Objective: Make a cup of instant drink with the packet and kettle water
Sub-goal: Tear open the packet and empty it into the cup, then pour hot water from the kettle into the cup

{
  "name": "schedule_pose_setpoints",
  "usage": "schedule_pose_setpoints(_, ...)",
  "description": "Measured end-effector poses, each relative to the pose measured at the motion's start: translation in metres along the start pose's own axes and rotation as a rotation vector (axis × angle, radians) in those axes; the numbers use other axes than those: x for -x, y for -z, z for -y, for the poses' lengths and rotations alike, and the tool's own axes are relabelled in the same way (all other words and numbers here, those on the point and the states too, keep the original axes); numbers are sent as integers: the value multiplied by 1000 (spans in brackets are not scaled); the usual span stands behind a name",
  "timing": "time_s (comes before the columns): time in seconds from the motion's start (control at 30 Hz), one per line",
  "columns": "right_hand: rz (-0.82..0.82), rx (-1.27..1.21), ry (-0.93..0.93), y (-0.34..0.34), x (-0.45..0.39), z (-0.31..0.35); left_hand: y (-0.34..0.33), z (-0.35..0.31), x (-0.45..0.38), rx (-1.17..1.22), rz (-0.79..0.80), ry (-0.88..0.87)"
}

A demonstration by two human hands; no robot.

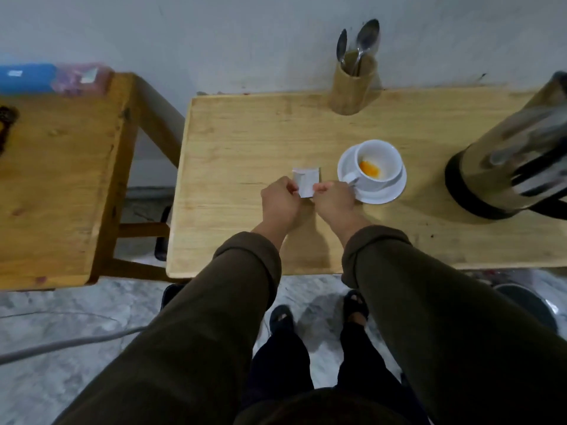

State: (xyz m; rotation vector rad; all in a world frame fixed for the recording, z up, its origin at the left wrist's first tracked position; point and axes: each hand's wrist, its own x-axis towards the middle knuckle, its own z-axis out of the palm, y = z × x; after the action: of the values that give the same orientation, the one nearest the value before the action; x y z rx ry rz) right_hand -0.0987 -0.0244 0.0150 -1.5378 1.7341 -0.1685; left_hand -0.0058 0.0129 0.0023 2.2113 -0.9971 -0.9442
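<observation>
A small silvery packet (306,180) is held above the wooden table (245,142), pinched on its left edge by my left hand (279,200) and on its right edge by my right hand (333,200). Just right of the hands, a white cup (379,161) stands on a white saucer (380,194); orange powder (369,169) lies at the cup's bottom. The steel kettle (518,154) with a black base stands at the table's right end, blurred.
A wooden holder (351,87) with two spoons (365,41) stands at the back against the wall. A second wooden table (61,167) is to the left, with a blue object (26,78) and a plastic bag on it. A grey cable (61,343) lies on the floor.
</observation>
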Motion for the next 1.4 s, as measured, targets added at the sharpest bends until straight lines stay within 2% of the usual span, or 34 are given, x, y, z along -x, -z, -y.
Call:
schedule_pose_setpoints(0.17,76,96,21,-5,-3,-6,-8,7,-4,-10,39,7)
schedule_pose_setpoints(0.27,43,34,1,-8,-4,-4,-9,6,-6,-19,27,-19)
schedule_pose_setpoints(0.6,19,65,4,-4,6,3,-10,5,-6,-25,70,-21)
schedule_pose_setpoints(0.83,-28,6,58,13,20,3,-5,-3,4,-33,127,45)
schedule_pose_setpoints(1.03,-191,-101,172,59,43,-3,-13,-20,31,-57,193,50)
schedule_pose_setpoints(1.2,-416,-39,225,118,52,-22,-37,-46,52,-75,243,13)
schedule_pose_setpoints(1.4,-610,132,349,197,55,-68,-71,-82,60,90,82,-8)
